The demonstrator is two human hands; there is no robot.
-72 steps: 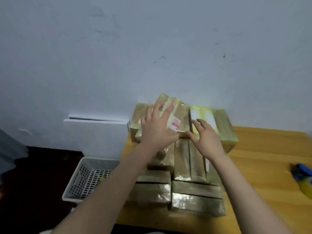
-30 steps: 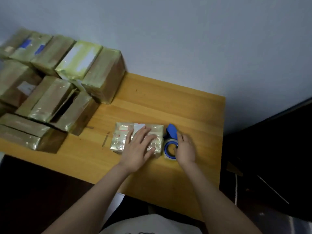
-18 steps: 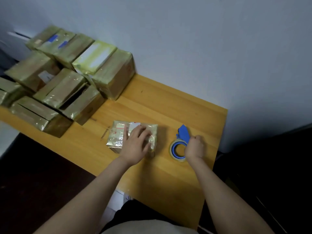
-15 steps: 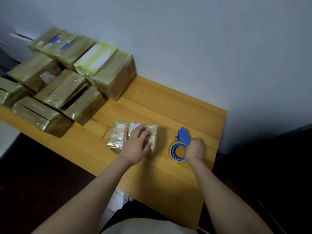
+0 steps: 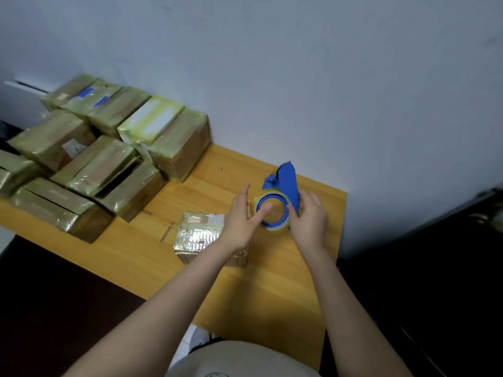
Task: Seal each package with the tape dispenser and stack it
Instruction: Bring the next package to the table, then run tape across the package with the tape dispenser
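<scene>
A small package [image 5: 198, 234] wrapped in shiny tape, with a red-and-white label, lies on the wooden table [image 5: 261, 289]. Above the table, just right of the package, my right hand [image 5: 309, 221] grips the blue tape dispenser [image 5: 280, 191] with its roll of clear tape. My left hand [image 5: 245, 219] is at the roll's left side, fingers straight, thumb reaching into the blue core. My left wrist hides the package's right end.
A stack of several taped brown packages [image 5: 109, 159] fills the table's left end against the wall. The table's right edge [image 5: 341, 240] drops to a dark floor. A short strip of tape [image 5: 166, 233] lies left of the small package.
My right hand has lifted the dispenser off the table. My left hand has left the top of the package and moved right to the tape roll.
</scene>
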